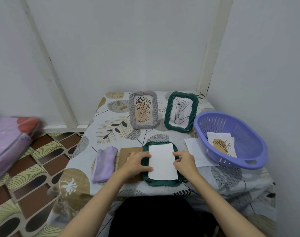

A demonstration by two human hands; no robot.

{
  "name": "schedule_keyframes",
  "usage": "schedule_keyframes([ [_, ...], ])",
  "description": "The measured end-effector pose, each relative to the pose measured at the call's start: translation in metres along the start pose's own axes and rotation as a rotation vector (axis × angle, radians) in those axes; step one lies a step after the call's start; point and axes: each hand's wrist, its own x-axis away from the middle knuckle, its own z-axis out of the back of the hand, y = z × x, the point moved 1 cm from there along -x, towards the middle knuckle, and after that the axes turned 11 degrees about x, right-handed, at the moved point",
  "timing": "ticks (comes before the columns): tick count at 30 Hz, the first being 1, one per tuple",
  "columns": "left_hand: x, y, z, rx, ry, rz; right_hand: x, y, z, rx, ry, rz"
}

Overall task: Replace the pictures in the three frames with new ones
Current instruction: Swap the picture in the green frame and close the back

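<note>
Frames: three in all. One dark green frame lies face down at the near edge of the table; a grey frame and a second green frame stand upright at the back, side by side, both with line drawings in them.
Picture in hand: white sheet, blank side up, resting in the back opening of the face-down frame.
Left hand: fingers curled over the frame's left rim, thumb pressing the sheet's left edge; it grips frame and paper together.
Right hand: fingertips pinching or pressing the sheet's right edge; which of the two, cannot tell.
Backing board: brown card just left of the frame, partly under the left wrist. Judged to be the frame's removed back.
Handling, sheet: light, floppy, creases easily; best worked by its edges with flat fingertips.
Handling, frame: looks rigid, ribbed rim gives good purchase; hold it by the long sides. Small tabs at the near corners likely need care.
Supply: purple basket at right holds printed pictures; another loose white sheet lies just beside it.
Cloth: folded lilac cloth left of the board.
Surface: table under a leaf-print cover, soft, slightly wrinkled.
Room: pale walls, corner spot, patterned floor to the left.
</note>
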Motion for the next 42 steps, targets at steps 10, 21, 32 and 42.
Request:
schedule_keyframes([
  [10, -0.004, -0.0038, 0.0008, -0.025, -0.03, -0.024, -0.0026, -0.0002, -0.0008, 0.055, -0.02, -0.037],
  [21, -0.0073, -0.008, 0.002, -0.049, -0.1, -0.025, -0.0052, -0.0017, 0.0031, 0.087, -0.075, -0.032],
  [32, -0.006, -0.006, 0.0085, -0.058, -0.164, -0.064, -0.0035, -0.0001, 0.0012, 0.196, -0.121, 0.112],
  [42, -0.004, -0.0084, 0.0063, -0.083, -0.145, -0.091, -0.0044, 0.0038, 0.0009, 0.288, -0.109, 0.237],
])
